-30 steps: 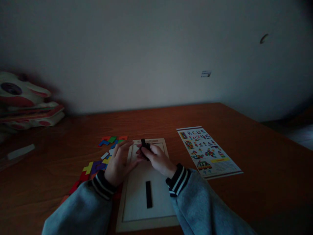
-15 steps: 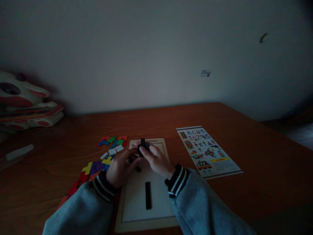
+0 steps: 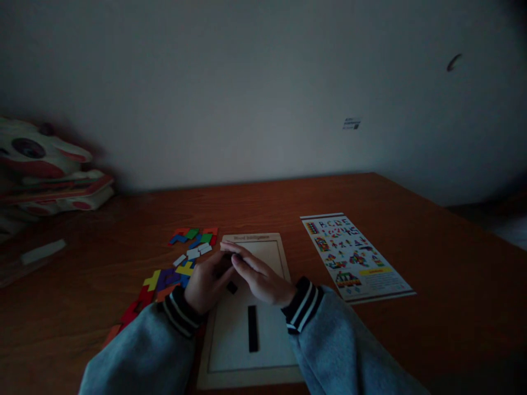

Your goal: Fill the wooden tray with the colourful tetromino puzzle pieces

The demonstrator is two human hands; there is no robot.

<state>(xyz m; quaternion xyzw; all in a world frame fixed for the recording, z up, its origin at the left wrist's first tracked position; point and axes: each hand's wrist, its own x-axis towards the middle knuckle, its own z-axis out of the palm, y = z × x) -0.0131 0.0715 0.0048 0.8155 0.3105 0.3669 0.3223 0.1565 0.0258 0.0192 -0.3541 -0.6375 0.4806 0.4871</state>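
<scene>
My left hand [image 3: 208, 282] and my right hand [image 3: 263, 278] meet over the upper left of a pale framed wooden board [image 3: 272, 356]. Curled fingers of the left hand tuck under the right hand's fingers, which lie pressed together. Between them a little of the black puzzle pieces [image 3: 233, 256] shows; the rest is covered by the hands. Just below, a small black piece [image 3: 231, 287] lies on the board beside my left hand. A long black bar [image 3: 252, 329] lies lengthwise lower on the board.
Left of the board lie several coloured puzzle pieces [image 3: 152, 280] and small white rectangles [image 3: 192, 253]. A printed pattern sheet [image 3: 358, 258] lies to the right. A cartoon animal-shaped object [image 3: 57, 164] stands far left on the brown table [image 3: 263, 206], against the wall.
Half a second ago the black pieces stood up visibly between my fingertips. My right hand's fingers have since stretched leftward over them and mostly hide them. The view has shifted slightly.
</scene>
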